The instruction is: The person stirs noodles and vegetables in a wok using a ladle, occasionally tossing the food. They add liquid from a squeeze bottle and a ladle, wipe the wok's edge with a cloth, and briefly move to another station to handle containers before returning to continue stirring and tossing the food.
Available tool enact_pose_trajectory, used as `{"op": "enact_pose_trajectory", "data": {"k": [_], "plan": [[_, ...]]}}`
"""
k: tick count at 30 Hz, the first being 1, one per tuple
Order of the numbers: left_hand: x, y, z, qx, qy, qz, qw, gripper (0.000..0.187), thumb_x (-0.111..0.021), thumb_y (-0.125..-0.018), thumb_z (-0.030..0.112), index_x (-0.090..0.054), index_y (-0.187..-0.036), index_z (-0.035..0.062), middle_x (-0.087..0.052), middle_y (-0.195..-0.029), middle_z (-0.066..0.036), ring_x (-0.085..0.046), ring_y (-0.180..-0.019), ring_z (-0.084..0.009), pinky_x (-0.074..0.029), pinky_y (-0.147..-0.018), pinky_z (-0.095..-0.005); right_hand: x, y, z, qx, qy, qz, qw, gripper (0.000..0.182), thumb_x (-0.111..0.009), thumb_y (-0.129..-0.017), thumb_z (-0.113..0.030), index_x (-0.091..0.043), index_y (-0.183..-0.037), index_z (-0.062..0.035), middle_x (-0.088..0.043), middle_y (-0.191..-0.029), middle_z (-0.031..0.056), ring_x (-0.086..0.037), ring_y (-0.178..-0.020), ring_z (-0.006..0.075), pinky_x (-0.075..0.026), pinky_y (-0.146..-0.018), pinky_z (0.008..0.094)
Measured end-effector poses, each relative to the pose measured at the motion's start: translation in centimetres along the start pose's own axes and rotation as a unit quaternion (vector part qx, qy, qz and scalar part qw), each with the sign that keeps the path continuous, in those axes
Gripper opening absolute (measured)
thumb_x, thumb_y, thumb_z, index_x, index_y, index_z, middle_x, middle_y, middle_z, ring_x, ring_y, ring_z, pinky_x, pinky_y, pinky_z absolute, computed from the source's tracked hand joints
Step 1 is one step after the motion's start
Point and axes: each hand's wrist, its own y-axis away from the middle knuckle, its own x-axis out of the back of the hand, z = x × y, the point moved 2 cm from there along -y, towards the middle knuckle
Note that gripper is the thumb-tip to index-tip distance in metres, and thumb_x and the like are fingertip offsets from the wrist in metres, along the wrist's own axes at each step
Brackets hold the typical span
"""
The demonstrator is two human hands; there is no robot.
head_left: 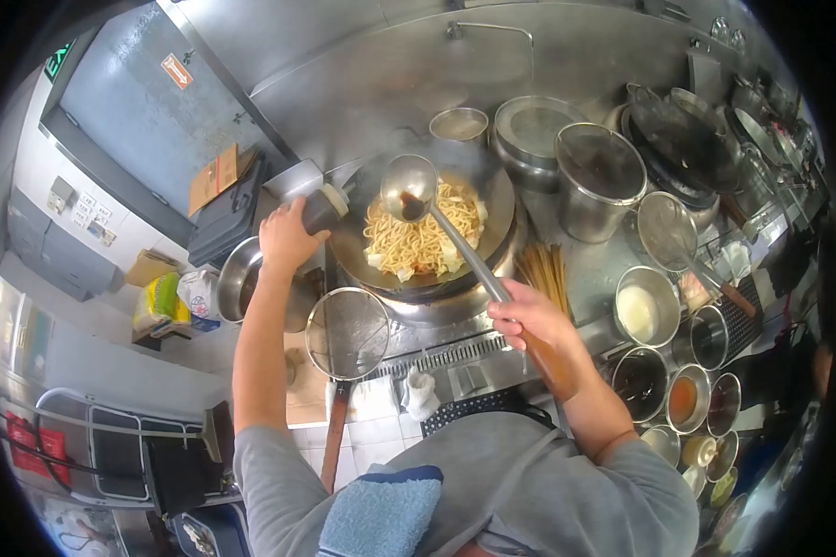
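A dark wok full of yellow noodles sits on the burner in front of me. My left hand grips the wok handle at the wok's left rim. My right hand holds a long metal ladle by its wooden grip. The ladle's bowl hovers over the noodles and carries a little dark sauce.
A wire skimmer leans at the stove's front left. Steel pots, a lidded pan and a second strainer stand to the right. Several small bowls of sauces and seasonings line the near right. A blue towel hangs on my shoulder.
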Motion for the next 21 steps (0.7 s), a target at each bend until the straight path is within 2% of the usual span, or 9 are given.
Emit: {"op": "enact_pose_trajectory", "data": {"k": [3, 6, 9, 10, 14, 15, 17, 20, 21], "plan": [[-1.2, 1.1, -1.4, 0.086, 0.277, 0.058, 0.955, 0.069, -0.077, -0.075, 0.041, -0.051, -0.128, 0.0041, -0.064, -0.114, -0.015, -0.062, -0.104, -0.0309, -0.047, -0.092, -0.0417, -1.0, 1.0, -1.0, 0.036, 0.218, 0.062, 0.973, 0.076, -0.063, -0.087, -0.016, -0.021, -0.150, -0.0070, -0.059, -0.081, 0.0092, -0.056, -0.057, 0.0149, -0.047, -0.046, 0.0296], [-1.6, 3.9, -2.2, 0.132, 0.600, 0.064, 0.787, 0.067, -0.079, -0.076, 0.032, -0.050, -0.125, -0.0029, -0.063, -0.109, -0.015, -0.061, -0.098, -0.0217, -0.047, -0.088, -0.0329, -1.4, 1.4, -2.2, 0.106, 0.461, 0.146, 0.869, 0.072, -0.063, -0.084, -0.012, -0.028, -0.146, -0.0039, -0.061, -0.084, 0.0145, -0.061, -0.069, 0.0214, -0.050, -0.063, 0.0340], [-2.4, 9.4, -1.6, 0.130, 0.687, 0.091, 0.709, 0.064, -0.079, -0.076, 0.026, -0.050, -0.126, -0.0014, -0.062, -0.112, -0.012, -0.060, -0.100, -0.0205, -0.046, -0.089, -0.0328, -2.8, 2.3, -3.2, 0.117, 0.493, 0.152, 0.848, 0.076, -0.064, -0.083, -0.011, -0.025, -0.148, -0.0053, -0.062, -0.089, 0.0165, -0.062, -0.077, 0.0245, -0.049, -0.072, 0.0358], [-3.2, 11.4, -1.5, 0.134, 0.691, 0.089, 0.705, 0.064, -0.079, -0.076, 0.024, -0.050, -0.126, -0.0010, -0.062, -0.114, -0.011, -0.059, -0.101, -0.0203, -0.046, -0.090, -0.0326, -3.1, 2.5, -3.2, 0.172, 0.469, 0.131, 0.856, 0.073, -0.063, -0.085, -0.009, -0.027, -0.148, -0.0069, -0.060, -0.085, 0.0116, -0.060, -0.066, 0.0193, -0.049, -0.060, 0.0324], [-5.9, 18.9, 0.2, 0.184, 0.733, 0.049, 0.653, 0.068, -0.082, -0.072, 0.022, -0.049, -0.128, 0.0002, -0.060, -0.116, -0.009, -0.058, -0.105, -0.0198, -0.044, -0.093, -0.0340, -3.9, 3.1, -3.7, 0.083, 0.166, 0.082, 0.979, 0.067, -0.057, -0.085, 0.004, -0.030, -0.145, -0.0059, -0.047, -0.078, -0.0006, -0.043, -0.048, 0.0028, -0.038, -0.035, 0.0187], [-5.8, 20.8, 0.9, 0.222, 0.747, 0.033, 0.626, 0.070, -0.083, -0.071, 0.022, -0.048, -0.128, 0.0005, -0.060, -0.116, -0.009, -0.058, -0.105, -0.0197, -0.045, -0.094, -0.0344, -3.6, 2.4, -3.4, 0.082, 0.189, 0.095, 0.974, 0.065, -0.057, -0.086, 0.002, -0.031, -0.145, -0.0047, -0.050, -0.078, 0.0023, -0.046, -0.049, 0.0063, -0.041, -0.038, 0.0215], [-10.2, 23.5, 0.5, 0.186, 0.774, 0.025, 0.604, 0.074, -0.085, -0.069, 0.023, -0.047, -0.129, 0.0005, -0.060, -0.115, -0.010, -0.058, -0.105, -0.0197, -0.045, -0.094, -0.0348, -1.8, -0.3, -1.8, 0.082, 0.233, 0.123, 0.961, 0.062, -0.058, -0.087, -0.003, -0.032, -0.144, -0.0025, -0.055, -0.080, 0.0080, -0.052, -0.051, 0.0133, -0.046, -0.043, 0.0271], [-10.9, 26.0, 1.3, 0.158, 0.784, -0.019, 0.600, 0.077, -0.087, -0.066, 0.026, -0.048, -0.127, 0.0003, -0.060, -0.115, -0.010, -0.057, -0.106, -0.0196, -0.045, -0.094, -0.0347, 2.5, -7.1, 0.3, 0.151, 0.616, 0.240, 0.735, 0.062, -0.059, -0.087, -0.010, -0.033, -0.142, -0.0004, -0.064, -0.090, 0.0218, -0.065, -0.078, 0.0358, -0.053, -0.069, 0.0429], [-11.3, 26.5, 1.8, 0.147, 0.796, -0.028, 0.587, 0.077, -0.088, -0.066, 0.027, -0.048, -0.126, 0.0003, -0.060, -0.115, -0.010, -0.058, -0.106, -0.0196, -0.045, -0.094, -0.0346, 1.8, -7.6, -0.3, 0.104, 0.634, 0.244, 0.726, 0.061, -0.060, -0.087, -0.013, -0.034, -0.141, 0.0006, -0.063, -0.093, 0.0236, -0.064, -0.080, 0.0371, -0.052, -0.072, 0.0421]]}}
